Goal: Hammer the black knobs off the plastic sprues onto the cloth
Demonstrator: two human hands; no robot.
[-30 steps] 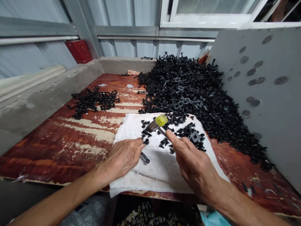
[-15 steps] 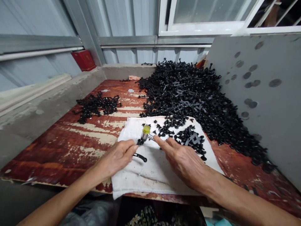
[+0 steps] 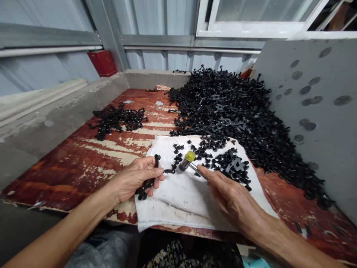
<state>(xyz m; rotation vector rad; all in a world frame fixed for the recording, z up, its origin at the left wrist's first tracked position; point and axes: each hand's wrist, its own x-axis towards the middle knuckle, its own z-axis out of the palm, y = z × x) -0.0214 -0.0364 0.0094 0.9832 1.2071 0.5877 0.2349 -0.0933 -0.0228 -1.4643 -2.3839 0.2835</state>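
Right of centre, the right hand (image 3: 230, 190) grips a yellow-tipped hammer (image 3: 185, 162); left of centre, the left hand (image 3: 135, 176) pinches black strips (image 3: 156, 160) over the left edge of a white cloth (image 3: 192, 204). For control, that pinch should probably stay firm and clear of the hammer. Beyond, a black heap (image 3: 217, 102) fills the upper right

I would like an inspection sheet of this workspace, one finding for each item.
Surface: reddish-brown table, finish worn in patches; white cloth on top.
Job's things: yellow-tipped hammer; black parts; loose black pieces on the cloth.
Clutter: large black pile at back right; smaller pile at left.
Hands: left hand holds the black parts; right hand grips the hammer.
Cables: nothing seen.
Surroundings: metal wall, window, red box, grey panel at right.
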